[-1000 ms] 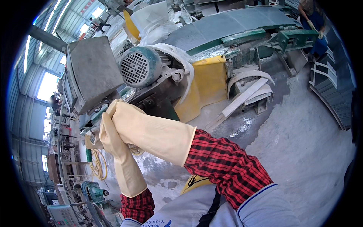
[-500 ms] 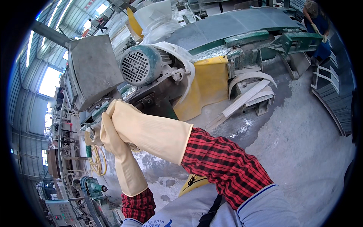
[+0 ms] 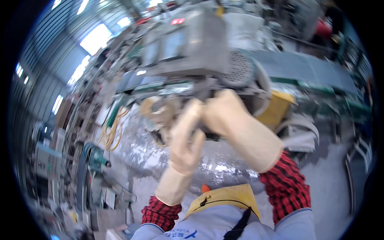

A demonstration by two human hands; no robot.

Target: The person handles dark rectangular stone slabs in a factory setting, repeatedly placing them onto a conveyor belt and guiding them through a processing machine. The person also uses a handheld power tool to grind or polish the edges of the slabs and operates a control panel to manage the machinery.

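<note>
Both of my hands wear long cream rubber gloves, with red-and-black checked sleeves at the wrists. My left hand (image 3: pixel 186 138) is raised in front of the machine, its fingers stretched upward and the thumb standing apart. Close beside it, my right hand (image 3: pixel 234 122) reaches toward the machine's underside; its fingertips are blurred and partly hidden. Above them is a grey metal control box (image 3: pixel 200 44), next to a motor with a perforated round cover (image 3: pixel 239 70). A dusty tan-coloured machine part (image 3: pixel 158 110), too smeared to name, lies left of my left hand.
Grey slabs (image 3: pixel 308 68) lie along a green-framed conveyor at the right. A yellow sheet (image 3: pixel 280 106) and pale curved strips (image 3: pixel 300 132) are below it. At the left are a coiled yellow hose (image 3: pixel 112 132) and a teal motor (image 3: pixel 94 156). The floor (image 3: pixel 224 166) looks wet.
My view has swung left, so the machine now sits further right and the control box's panel side shows. My hands, crossed and overlapping before, are now side by side. The picture is blurred.
</note>
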